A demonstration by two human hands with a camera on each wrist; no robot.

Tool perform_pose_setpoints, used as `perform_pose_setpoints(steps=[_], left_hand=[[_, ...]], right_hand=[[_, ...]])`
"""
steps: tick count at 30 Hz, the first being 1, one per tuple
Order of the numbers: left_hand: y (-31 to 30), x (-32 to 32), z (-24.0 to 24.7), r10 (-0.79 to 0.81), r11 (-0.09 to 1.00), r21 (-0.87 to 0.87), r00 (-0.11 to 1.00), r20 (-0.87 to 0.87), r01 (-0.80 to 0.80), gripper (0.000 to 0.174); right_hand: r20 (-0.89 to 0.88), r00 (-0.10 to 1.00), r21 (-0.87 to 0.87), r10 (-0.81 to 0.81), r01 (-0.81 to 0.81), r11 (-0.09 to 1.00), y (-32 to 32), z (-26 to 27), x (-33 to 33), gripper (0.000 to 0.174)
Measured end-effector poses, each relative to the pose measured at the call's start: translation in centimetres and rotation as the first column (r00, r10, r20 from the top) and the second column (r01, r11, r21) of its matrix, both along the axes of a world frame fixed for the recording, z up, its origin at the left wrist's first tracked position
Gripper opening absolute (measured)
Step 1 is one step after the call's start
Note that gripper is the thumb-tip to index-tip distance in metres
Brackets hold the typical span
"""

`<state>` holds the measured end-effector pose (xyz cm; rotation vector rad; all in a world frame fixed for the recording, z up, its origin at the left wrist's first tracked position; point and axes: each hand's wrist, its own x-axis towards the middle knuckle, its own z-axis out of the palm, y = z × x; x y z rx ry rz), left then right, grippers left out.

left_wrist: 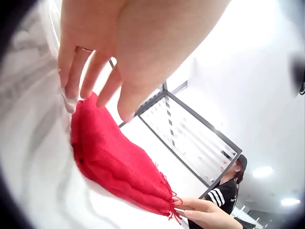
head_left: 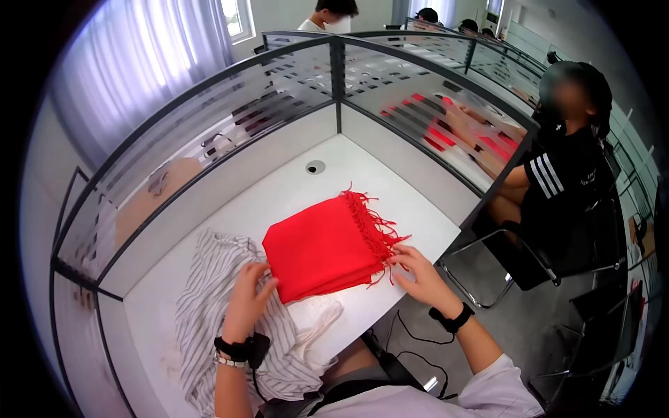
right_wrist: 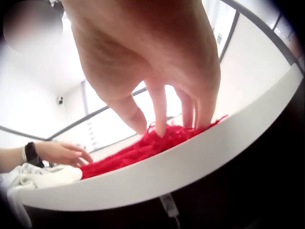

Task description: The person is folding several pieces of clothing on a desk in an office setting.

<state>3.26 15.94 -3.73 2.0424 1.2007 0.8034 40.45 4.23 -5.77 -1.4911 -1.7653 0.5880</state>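
Note:
A red fringed scarf, folded into a thick rectangle, lies on the white desk. Its tasselled fringe hangs along the right side. At the scarf's left edge is my left hand, fingers loosely bent and spread, thumb apart. The left wrist view shows those fingertips near the red cloth. My right hand is at the fringed side, close to the desk's front edge. In the right wrist view its straight fingers point down onto the fringe, with thumb and fingers apart. A grey-striped white cloth lies crumpled under my left forearm.
Low partitions with dark frames enclose the back of the desk. A cable hole is near the far corner. Beyond the right partition a person in black sits at another desk. A metal-legged chair stands to the right.

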Motion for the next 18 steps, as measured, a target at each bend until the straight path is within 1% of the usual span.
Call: perform_pose_setpoints(steps=[1,2,3,4,5,6,7,8,9,10,11,12,13,14,16,18], left_hand=[[0.6,0.3,-0.4,0.114,0.990,-0.092,0.989,0.090,-0.106,0.030],[1.1,0.5,-0.5,0.110,0.991,-0.090,0.990,0.086,-0.103,0.030],[1.5,0.8,-0.4,0.101,0.976,-0.194,0.995,0.022,-0.095,0.028],[1.9,1.0,-0.3,0.087,0.950,-0.297,0.995,-0.040,-0.095,0.029],[2.8,0.8,-1.7,0.022,0.953,-0.297,0.988,-0.153,-0.068,0.032],[2.4,1.1,-1.4,0.039,0.960,-0.270,0.991,-0.127,-0.072,0.032],[2.0,1.4,-1.1,0.054,0.967,-0.241,0.994,-0.100,-0.077,0.032],[2.6,0.4,-3.7,0.072,0.954,-0.292,0.997,0.018,-0.063,0.029],[2.5,-0.2,-4.3,0.070,0.956,-0.287,0.997,0.018,-0.062,0.029],[2.4,-0.6,-4.6,0.065,0.942,-0.333,0.996,0.067,-0.039,0.027],[2.6,-0.8,-4.9,0.063,0.925,-0.380,0.991,0.117,-0.014,0.025],[2.3,-0.6,-3.7,0.066,0.902,-0.431,0.985,0.156,0.008,0.021],[2.2,-0.6,-3.6,0.074,0.888,-0.460,0.978,0.197,0.026,0.022],[2.0,-0.6,-3.3,0.095,0.882,-0.471,0.972,0.213,0.017,0.024],[2.2,-0.8,-3.4,0.114,0.878,-0.479,0.966,0.234,0.012,0.027],[2.4,-1.3,-4.6,0.101,0.881,-0.470,0.951,0.293,0.052,0.032]], right_hand=[[-0.104,0.993,-0.016,-0.060,0.059,0.998,0.2,0.4,-0.3,0.034],[-0.059,0.995,0.046,-0.082,0.085,0.995,0.9,-0.5,0.1,0.034],[-0.064,0.994,0.051,-0.085,0.088,0.995,1.6,-0.4,0.1,0.034],[-0.101,0.991,0.004,-0.086,0.087,0.996,2.5,-0.2,0.2,0.035],[-0.136,0.987,-0.040,-0.088,0.083,0.996,3.4,0.2,0.4,0.036],[-0.185,0.978,-0.109,-0.093,0.073,0.991,4.4,1.2,0.2,0.043],[-0.199,0.976,-0.135,-0.090,0.064,0.989,5.7,1.4,0.4,0.047],[-0.158,0.983,-0.146,-0.093,0.070,0.987,7.3,1.1,0.7,0.049],[-0.115,0.989,-0.156,-0.097,0.078,0.985,9.0,0.8,1.0,0.051],[-0.049,0.995,-0.054,-0.087,0.085,0.995,10.5,1.3,0.6,0.047],[-0.047,0.995,-0.050,-0.088,0.086,0.995,12.0,1.9,0.2,0.047],[0.009,1.000,0.038,-0.024,0.023,0.999,13.6,3.0,-0.6,0.044],[0.070,0.997,0.121,0.037,-0.045,0.992,15.0,3.7,-1.6,0.040],[0.072,0.997,0.123,0.039,-0.048,0.991,16.2,3.8,-2.8,0.040],[0.215,0.949,0.177,0.229,-0.269,0.947,19.2,3.0,-5.3,0.032],[0.208,0.945,0.225,0.251,-0.296,0.928,22.2,1.9,-7.9,0.031]])
